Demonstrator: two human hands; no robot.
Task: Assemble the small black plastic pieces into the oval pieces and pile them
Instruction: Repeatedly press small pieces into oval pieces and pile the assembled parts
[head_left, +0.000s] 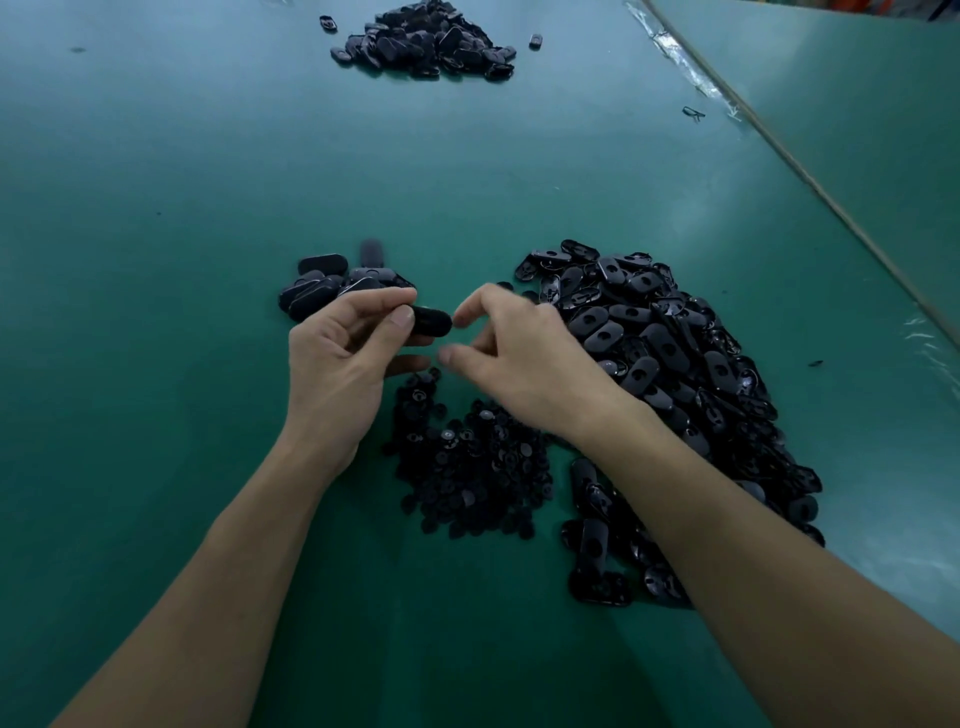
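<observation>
My left hand pinches a black oval piece between thumb and fingers, above the green table. My right hand hovers just right of that piece with its fingers loosely curled; its fingertips come close to the piece's end and I see nothing held in them. Under both hands lies a heap of small round black pieces. A big heap of loose oval pieces spreads to the right. A small pile of oval pieces sits just beyond my left hand.
A further large heap of black oval pieces lies at the far end of the green table. A seam with clear tape runs diagonally along the right. A small black scrap lies near it.
</observation>
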